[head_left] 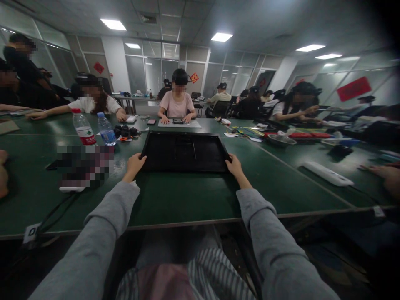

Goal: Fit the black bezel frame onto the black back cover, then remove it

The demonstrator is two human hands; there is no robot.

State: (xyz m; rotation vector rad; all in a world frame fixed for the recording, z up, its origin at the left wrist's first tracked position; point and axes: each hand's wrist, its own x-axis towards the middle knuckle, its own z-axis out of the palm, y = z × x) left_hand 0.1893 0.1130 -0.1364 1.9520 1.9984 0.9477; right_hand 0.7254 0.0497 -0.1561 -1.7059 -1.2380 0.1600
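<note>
We hold the black tray point(185, 152) flat on the green table point(175, 200), our left hand point(135, 163) clamped on its near left corner and our right hand point(235, 165) clamped on its near right corner. Bare table lies between the tray's near edge and the table's front edge. To the left, two water bottles point(93, 129) stand near; to the right, a white power strip point(328, 173) lies well apart.

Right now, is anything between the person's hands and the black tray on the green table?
Nothing visible. The left hand grips the black tray at its near left corner and the right hand its near right corner, both touching it directly on the green table.
</note>
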